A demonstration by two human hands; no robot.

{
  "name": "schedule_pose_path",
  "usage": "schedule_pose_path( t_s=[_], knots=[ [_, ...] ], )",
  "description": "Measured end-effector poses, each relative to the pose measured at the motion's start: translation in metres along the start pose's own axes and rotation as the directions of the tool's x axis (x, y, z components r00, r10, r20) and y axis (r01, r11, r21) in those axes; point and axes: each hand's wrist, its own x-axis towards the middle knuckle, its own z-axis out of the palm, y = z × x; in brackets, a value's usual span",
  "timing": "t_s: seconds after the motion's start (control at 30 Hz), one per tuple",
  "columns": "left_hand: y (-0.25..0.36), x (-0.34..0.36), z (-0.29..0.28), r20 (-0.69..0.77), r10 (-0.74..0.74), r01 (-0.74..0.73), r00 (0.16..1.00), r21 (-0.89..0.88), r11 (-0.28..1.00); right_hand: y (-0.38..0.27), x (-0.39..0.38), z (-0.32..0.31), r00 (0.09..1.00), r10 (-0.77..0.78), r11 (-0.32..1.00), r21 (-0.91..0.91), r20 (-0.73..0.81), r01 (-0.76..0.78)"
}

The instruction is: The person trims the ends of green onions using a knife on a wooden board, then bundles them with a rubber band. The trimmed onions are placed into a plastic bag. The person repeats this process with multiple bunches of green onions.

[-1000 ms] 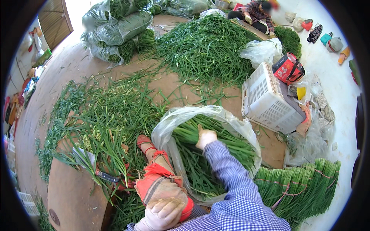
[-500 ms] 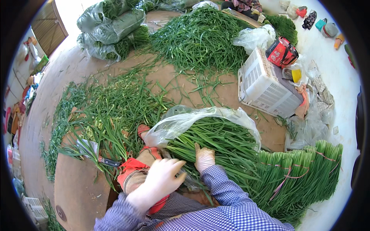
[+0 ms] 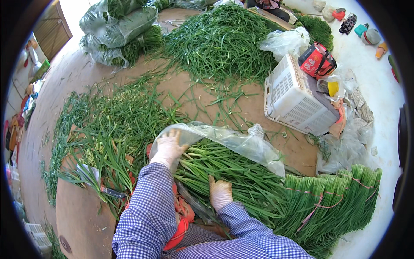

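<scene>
A heap of long green chives (image 3: 241,172) lies in front of me, partly wrapped in a clear plastic sheet (image 3: 228,134). My left hand (image 3: 170,149), in a thin whitish glove, reaches to the sheet's left end; its fingers are spread against the plastic. On the near side of the heap rests my right hand (image 3: 221,193), gloved too. Its thumb points up and its fingers curl down into the chives, their tips hidden. A knife (image 3: 113,193) with a dark handle lies to the left of my left sleeve, its blade partly under loose leaves.
Tied chive bundles (image 3: 323,194) stand at the right. Beyond them are a white plastic crate (image 3: 293,99) and a red bag (image 3: 318,60). Loose leaves (image 3: 120,112) cover the floor at left. A large chive pile (image 3: 220,43), stacked wrapped bundles (image 3: 120,34) and another person (image 3: 271,8) are farther back.
My left hand has moved from above my lap forward and left to the plastic sheet. The sheet's left part has shifted and lies flatter. My right hand stays on the chives.
</scene>
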Motion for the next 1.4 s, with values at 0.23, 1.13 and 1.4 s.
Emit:
schedule_pose_path(
  t_s=[0.23,1.13,1.4],
  knots=[
    [-0.082,0.015,-0.002,-0.341,-0.587,0.430,0.734,-0.435,0.791,0.076,0.013,-0.061,0.999,0.023,0.933,0.359,-0.042,-0.007],
    [-0.035,-0.023,0.041,0.363,-0.379,0.427,0.851,-0.899,0.098,0.181,0.055,-0.046,0.990,0.084,0.439,0.888,0.112,-0.138],
    [0.043,-0.019,0.126,0.381,-0.128,0.120,0.916,-0.563,-0.818,0.095,-0.011,-0.023,0.932,-0.019,0.869,0.454,-0.363,0.195]
  ],
)
